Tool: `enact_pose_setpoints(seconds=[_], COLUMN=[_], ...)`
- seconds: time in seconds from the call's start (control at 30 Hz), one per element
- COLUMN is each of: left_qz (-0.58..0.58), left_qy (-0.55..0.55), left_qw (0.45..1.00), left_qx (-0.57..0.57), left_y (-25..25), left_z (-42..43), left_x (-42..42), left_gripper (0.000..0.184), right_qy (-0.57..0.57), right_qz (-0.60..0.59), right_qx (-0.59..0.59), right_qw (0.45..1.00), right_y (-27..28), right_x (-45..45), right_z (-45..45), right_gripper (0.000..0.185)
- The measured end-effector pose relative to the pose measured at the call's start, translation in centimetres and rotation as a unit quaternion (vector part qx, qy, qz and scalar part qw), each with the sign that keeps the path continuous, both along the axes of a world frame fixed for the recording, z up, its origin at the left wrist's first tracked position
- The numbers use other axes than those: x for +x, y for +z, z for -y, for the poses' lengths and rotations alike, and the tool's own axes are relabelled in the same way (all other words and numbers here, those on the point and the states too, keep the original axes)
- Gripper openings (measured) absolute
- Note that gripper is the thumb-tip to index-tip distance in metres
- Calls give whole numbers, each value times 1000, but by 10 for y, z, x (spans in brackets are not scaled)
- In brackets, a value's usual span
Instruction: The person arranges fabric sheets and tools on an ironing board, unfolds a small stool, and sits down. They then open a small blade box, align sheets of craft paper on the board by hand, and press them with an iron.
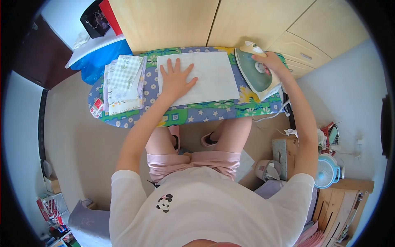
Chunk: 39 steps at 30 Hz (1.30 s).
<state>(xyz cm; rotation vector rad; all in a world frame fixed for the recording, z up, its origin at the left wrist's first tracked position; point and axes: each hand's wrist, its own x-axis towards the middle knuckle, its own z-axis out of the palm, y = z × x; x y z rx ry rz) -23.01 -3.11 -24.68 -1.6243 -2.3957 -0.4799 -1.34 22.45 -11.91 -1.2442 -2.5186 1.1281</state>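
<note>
My left hand (177,80) lies flat on a white rectangular sheet (216,80), fingers spread wide. The sheet is spread over the middle of a patterned ironing board (197,115); whether it is cloth or paper I cannot tell. At the board's right end is a green and white iron (254,74). My right hand (271,62) is closed around its handle, though the fingertips are partly hidden. A stack of printed cloths (124,80), one with green checks on top, lies on the left part of the board. Beside it sits a small red and white packet (97,108).
Pale wooden cabinets (164,22) stand right behind the board. A blue plastic bag (98,61) hangs at the far left. The iron's white cord (271,118) drops off the right end. A blue fan (327,173) and a bin (267,168) stand at the lower right.
</note>
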Motion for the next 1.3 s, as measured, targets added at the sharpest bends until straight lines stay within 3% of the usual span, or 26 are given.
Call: enact_pose_setpoints(seconds=[0.33, 0.5, 1.07, 1.13, 1.17, 1.3], left_qz=[-29, -35, -58, -43, -44, 28], left_qy=[-3, -21, -22, -122, -120, -208], left_qw=[999, 999, 997, 991, 992, 973], left_qx=[15, 32, -51, -20, -21, -94], left_y=[-4, -5, 2, -5, -2, 5], left_z=[-1, 0, 6, 10, 15, 35], left_x=[-2, -3, -5, -16, -17, -12], left_gripper=[54, 55, 68, 70, 70, 71], right_qy=[54, 118, 75, 69, 61, 57], right_qz=[-5, 101, 120, 117, 113, 117], right_qx=[16, 42, 136, 133, 133, 126], right_qw=[998, 987, 981, 982, 983, 984], right_y=[28, 13, -7, -6, -5, -5], right_x=[-10, -27, -15, -16, -16, -12], right_z=[41, 58, 91, 94, 95, 95], right_gripper=[45, 53, 61, 62, 61, 60])
